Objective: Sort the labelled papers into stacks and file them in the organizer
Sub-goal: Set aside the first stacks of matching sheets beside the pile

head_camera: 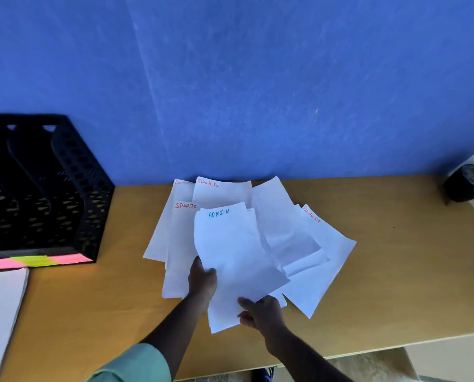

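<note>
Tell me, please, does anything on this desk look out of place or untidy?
Yes: the papers lie fanned and askew, with SPORTS, ADMIN and FINANCE sheets mixed together. Both hands, left and right, grip the ADMIN sheet. The organizer appears to hold none.

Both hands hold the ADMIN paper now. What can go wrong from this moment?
1. The left hand and right hand grip the ADMIN sheet, which lies over other sheets; a neighbouring sheet may come along unnoticed.
2. The blank-looking sheet shows no label, so it could be misfiled.
3. The FINANCE sheet may get shifted towards the desk edge.
</note>
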